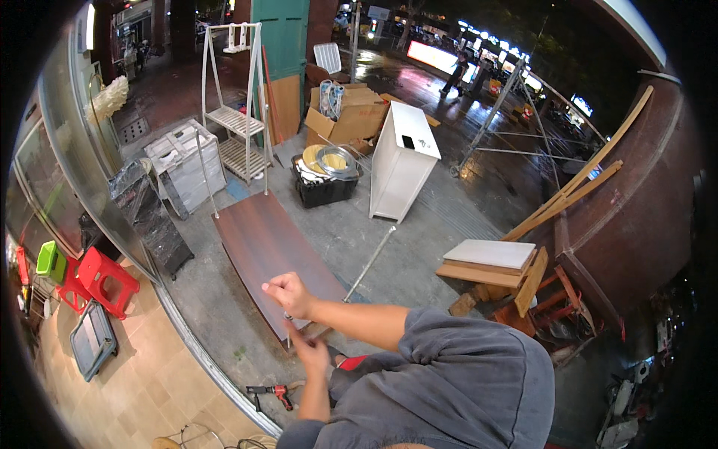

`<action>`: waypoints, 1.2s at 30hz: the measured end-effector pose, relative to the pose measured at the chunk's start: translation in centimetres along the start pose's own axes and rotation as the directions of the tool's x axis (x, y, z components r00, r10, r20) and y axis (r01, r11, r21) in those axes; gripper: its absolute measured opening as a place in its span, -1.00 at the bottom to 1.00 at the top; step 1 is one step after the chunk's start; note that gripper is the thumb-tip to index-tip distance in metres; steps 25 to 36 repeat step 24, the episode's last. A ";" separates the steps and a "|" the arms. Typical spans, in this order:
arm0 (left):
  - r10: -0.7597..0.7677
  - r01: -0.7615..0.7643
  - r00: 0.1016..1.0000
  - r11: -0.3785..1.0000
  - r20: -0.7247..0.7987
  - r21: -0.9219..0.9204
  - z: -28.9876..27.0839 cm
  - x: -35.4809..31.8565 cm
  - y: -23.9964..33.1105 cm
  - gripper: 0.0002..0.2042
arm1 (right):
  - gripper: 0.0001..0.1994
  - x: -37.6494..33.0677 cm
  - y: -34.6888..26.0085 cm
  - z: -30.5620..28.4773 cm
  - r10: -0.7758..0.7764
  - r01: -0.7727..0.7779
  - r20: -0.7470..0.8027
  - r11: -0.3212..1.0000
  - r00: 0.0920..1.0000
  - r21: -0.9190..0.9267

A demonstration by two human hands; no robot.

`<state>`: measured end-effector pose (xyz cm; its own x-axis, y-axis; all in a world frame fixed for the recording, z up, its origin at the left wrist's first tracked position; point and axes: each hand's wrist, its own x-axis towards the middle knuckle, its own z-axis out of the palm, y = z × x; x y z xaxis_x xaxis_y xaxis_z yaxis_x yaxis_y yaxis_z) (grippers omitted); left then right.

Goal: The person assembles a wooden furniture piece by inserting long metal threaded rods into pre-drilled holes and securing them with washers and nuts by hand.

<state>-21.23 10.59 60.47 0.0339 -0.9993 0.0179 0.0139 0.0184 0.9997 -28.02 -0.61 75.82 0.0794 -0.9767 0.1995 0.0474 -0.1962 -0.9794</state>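
Note:
Below me a brown wooden tabletop lies with slim metal legs standing up from its corners. One metal leg rises at the right edge; another metal leg stands at the far left corner. My left hand is at the near corner, its fingers around a metal leg whose top end shows above them. Just above that end, my right hand is closed with fingertips pinched together; whatever it holds is too small or hidden to name. A red and black power drill lies on the floor beside my left forearm.
A white cabinet, a black crate and a cardboard box stand beyond the tabletop. Stacked boards lie to the right. Red stools are at left, past the door track. A white rack stands far off.

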 end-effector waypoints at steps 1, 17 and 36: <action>0.074 -0.073 0.997 0.995 -0.014 0.070 0.7 -0.9 0.3 -0.20 | -0.52 0.3 0.5 -0.5 0.004 -0.004 -0.001 1.000 1.000 0.011; -0.094 0.099 0.995 0.957 0.030 -0.274 -0.8 -2.3 -0.8 -0.12 | -0.52 -0.6 0.1 -0.9 0.020 -0.019 -0.020 1.000 1.000 0.023; -0.015 0.021 0.999 0.982 0.034 -0.186 0.2 0.0 0.6 -0.11 | -0.52 -0.4 0.3 -0.9 0.018 -0.018 0.004 1.000 1.000 -0.011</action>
